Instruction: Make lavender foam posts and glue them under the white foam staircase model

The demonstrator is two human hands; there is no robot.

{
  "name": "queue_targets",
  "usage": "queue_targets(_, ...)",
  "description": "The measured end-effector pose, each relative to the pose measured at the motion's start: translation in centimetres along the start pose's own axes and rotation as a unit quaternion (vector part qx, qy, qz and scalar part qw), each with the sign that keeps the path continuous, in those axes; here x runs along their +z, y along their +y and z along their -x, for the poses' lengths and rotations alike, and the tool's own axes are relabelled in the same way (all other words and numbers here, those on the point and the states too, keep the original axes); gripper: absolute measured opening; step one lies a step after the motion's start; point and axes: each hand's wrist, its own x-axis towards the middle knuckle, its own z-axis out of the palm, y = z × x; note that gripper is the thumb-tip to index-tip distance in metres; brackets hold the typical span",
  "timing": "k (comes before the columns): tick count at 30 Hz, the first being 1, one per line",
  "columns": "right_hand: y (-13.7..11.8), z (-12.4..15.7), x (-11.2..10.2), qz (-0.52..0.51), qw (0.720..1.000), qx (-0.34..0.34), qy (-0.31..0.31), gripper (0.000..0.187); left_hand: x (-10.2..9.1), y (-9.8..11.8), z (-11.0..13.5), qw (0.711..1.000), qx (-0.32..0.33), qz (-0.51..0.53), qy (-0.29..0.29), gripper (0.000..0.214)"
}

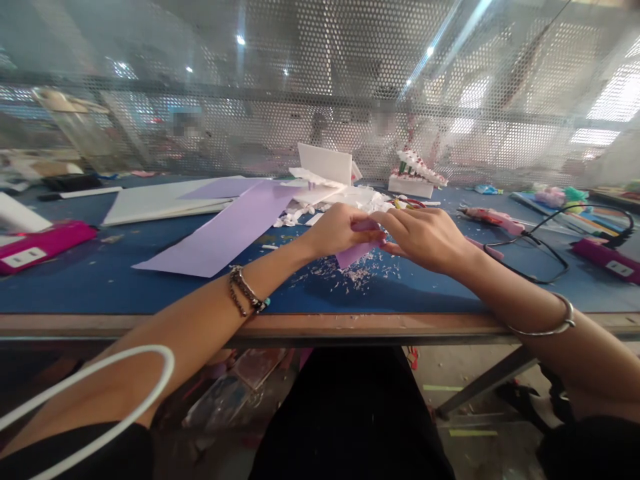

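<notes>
Scrap of lilac sheet over bench | left hand, right hand both pinching it | likely light, bendy; grip edges

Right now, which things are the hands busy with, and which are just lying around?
In use:
- small purple piece, in the grip of the left hand and right hand
- pale shavings beneath it

Lying about:
- long purple sheet
- white boards
- foam scraps
- glue gun
- black cable
- pink box
</notes>
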Motion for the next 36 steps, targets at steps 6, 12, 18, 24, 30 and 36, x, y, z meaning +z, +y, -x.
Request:
queue_targets(6, 0.0, -0.2, -0.1, -0.012, 1.0, -0.011, 0.008, 0.023, 0.0, 0.1, 0.1, 1.0, 0.004, 0.024, 0.002, 0.039)
queue_targets(12, 0.7, 0.1, 0.3, -0.126, 0.992, -0.001, -0.008, 0.035, -0.6, 0.5, 0.0, 0.993, -0.058, 0.089, -0.055, 0.034)
queue_targets(18, 1.2, 0.0, 0.5, -0.216, 0.974, 0.061, 0.02, 0.043, -1.1, -0.6, 0.0, 0.94, -0.151, 0.289, -0.105, 0.044)
queue_targets(24, 1.2, 0.0, 0.9, -0.285, 0.952, 0.106, 0.043, 0.047, -1.0, -0.1, 0.1, 0.884, -0.206, 0.405, -0.113, 0.022)
queue_targets(30, 0.3, 0.0, 1.2, -0.227, 0.969, 0.088, 0.034, 0.044, 0.5, 0.8, 0.2, 0.941, -0.148, 0.296, -0.077, 0.013)
queue_targets(36, -0.3, -0.2, 1.3, -0.185, 0.978, 0.026, 0.093, 0.035, 1.7, 1.6, 0.1, 0.946, -0.122, 0.301, -0.019, 0.036)
